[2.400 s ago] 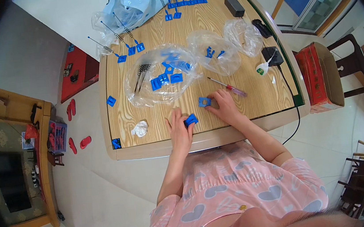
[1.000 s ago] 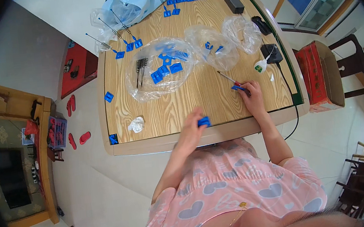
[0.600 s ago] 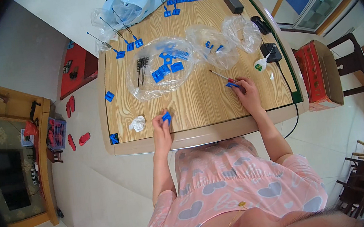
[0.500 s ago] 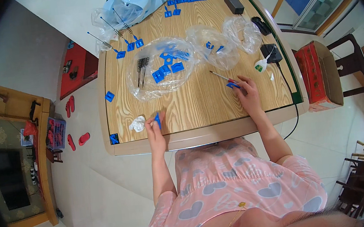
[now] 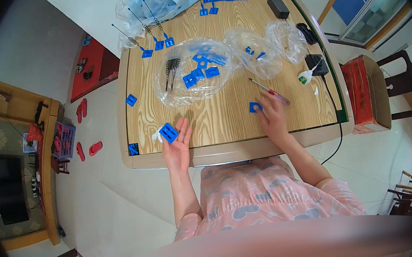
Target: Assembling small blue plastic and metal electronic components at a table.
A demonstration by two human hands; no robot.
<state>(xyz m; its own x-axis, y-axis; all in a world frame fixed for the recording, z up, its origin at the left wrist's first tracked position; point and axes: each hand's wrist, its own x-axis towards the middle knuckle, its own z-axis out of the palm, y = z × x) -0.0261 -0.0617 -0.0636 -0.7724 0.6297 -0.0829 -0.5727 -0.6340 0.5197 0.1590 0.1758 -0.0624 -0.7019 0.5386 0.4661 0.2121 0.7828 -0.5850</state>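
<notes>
Our left hand (image 5: 177, 142) grasps 1 blue block (image 5: 168, 132); our right hand (image 5: 272, 116), grip unclear, is by 1 holed plate (image 5: 252, 105) on 1 wood-grain table (image 5: 216, 126) above pale floor (image 5: 114, 213).

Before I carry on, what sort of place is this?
It looks like a home, probably a living or dining room: there's a dark television at left and red slippers on the pale floor.
</notes>
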